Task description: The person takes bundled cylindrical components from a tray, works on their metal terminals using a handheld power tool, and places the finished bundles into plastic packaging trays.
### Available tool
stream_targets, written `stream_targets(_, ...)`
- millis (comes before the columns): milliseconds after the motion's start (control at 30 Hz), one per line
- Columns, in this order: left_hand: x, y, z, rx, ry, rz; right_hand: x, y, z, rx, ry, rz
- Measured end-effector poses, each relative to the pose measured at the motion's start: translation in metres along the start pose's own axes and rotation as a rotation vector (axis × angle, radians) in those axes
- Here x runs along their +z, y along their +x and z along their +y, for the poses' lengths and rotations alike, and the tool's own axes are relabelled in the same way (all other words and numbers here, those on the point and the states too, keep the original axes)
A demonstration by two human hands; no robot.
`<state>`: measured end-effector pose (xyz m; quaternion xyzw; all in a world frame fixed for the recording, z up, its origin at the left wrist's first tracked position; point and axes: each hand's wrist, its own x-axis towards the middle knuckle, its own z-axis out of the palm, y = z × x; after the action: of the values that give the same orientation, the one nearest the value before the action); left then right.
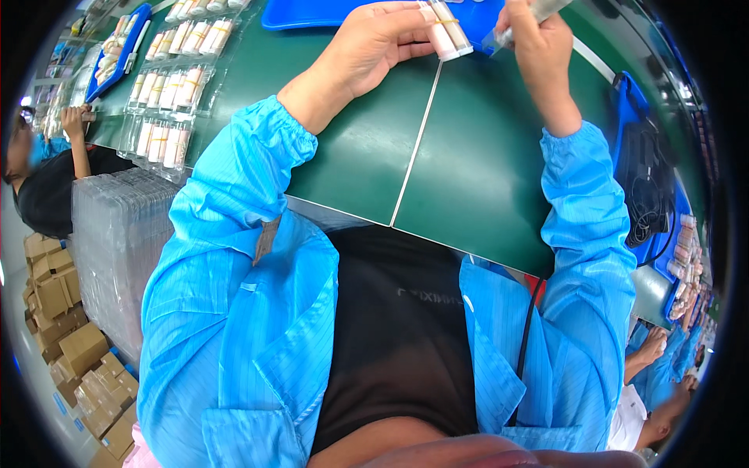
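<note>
At the top of the head view, my left hand (382, 48) holds a pair of slim, clear-ended tubes (448, 33) with pale pink contents and a yellow band round them. Its fingers are closed about the tubes, which tilt over the green table. Close by on the right, my right hand (537, 51) grips a pale grey-white object with a pointed tip (499, 40); the fingers hide most of it, and I cannot tell its kind. That tip is near the tubes, apart from them. Behind both hands lies a blue tray (308, 15), partly cut off by the upper edge.
Clear plastic trays (165, 97) with several banded tubes line the left of the green table (476, 171). A stack of clear trays (125, 249) stands beside it, cartons (82, 347) beyond. On the right are a blue bin (633, 101), black cables (644, 210) and co-workers.
</note>
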<state>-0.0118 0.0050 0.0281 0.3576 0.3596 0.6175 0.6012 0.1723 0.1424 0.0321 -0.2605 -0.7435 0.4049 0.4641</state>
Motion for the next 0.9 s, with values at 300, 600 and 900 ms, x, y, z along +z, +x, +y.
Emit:
stream_targets(300,-0.029,0.003,0.005,0.000,-0.528,-0.137,0.017,-0.020,-0.004,-0.716,-0.468,-0.219)
stream_targets(600,-0.041,-0.003,0.015,0.001,-0.644,-0.273,0.047,-0.048,-0.039,-1.037,-0.619,-0.423)
stream_targets(900,-0.121,-0.103,0.102,0.613,0.655,0.502,0.048,-0.050,-0.046,-1.033,-0.619,-0.428)
